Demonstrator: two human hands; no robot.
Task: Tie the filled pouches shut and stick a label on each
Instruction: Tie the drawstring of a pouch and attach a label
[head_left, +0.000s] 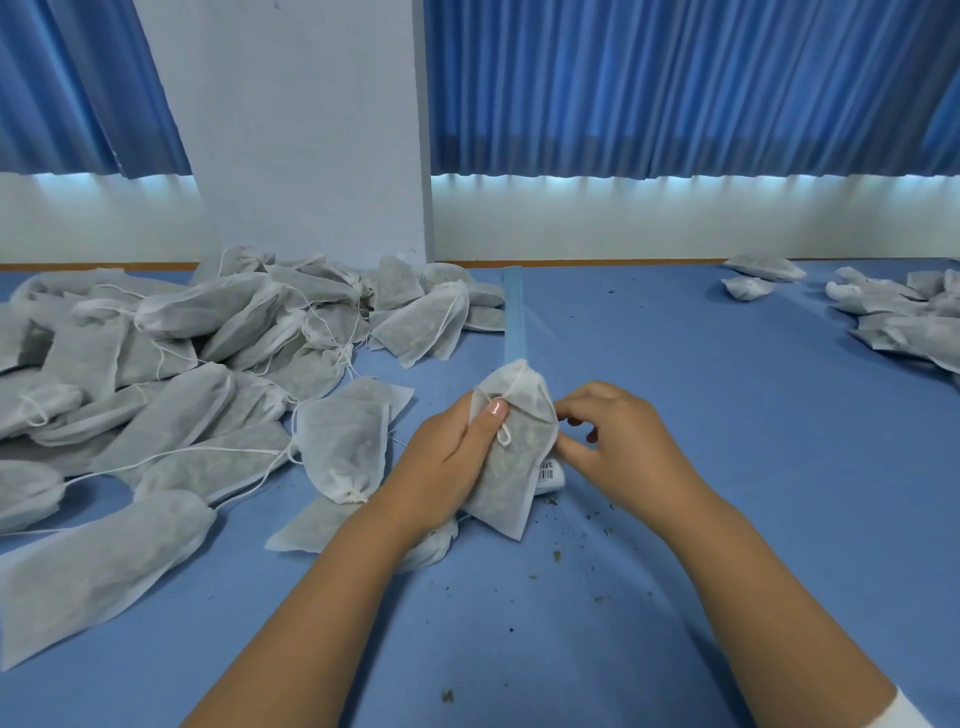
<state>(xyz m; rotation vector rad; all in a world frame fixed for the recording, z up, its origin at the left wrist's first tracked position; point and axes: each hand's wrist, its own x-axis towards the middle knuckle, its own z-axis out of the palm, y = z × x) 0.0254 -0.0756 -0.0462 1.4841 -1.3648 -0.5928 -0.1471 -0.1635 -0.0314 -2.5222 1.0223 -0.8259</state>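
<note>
We hold one pouch (511, 467) upright over the middle of the blue surface (727, 415). Our left hand (447, 452) is clamped on it, thumb laid across the front and fingers behind. The neck is gathered at the top, and a loop of white string (503, 434) hangs down its face just beside the thumb. Our right hand (618, 441) sits at the pouch's right edge with its fingers curled; we cannot tell whether it pinches the cloth or only touches it. A white label (549, 473) with a barcode shows at the pouch's lower right edge, just under that hand.

A big pile (182, 364) of filled grey pouches crowds the left side, strings trailing loose among them. Its nearest pouches lie just beside our left forearm, and one (311, 525) is partly tucked under it. A pale blue strip (515, 317) runs from behind the held pouch toward the wall. On the far right lies a smaller heap (909, 317), with two stray pouches (758, 275) near the surface's back edge. Dark crumbs (587, 519) dot the surface below and between our forearms. Behind stand a white pillar (306, 130) and blue curtains (675, 88). A white sleeve (904, 712) shows at the bottom right corner.
</note>
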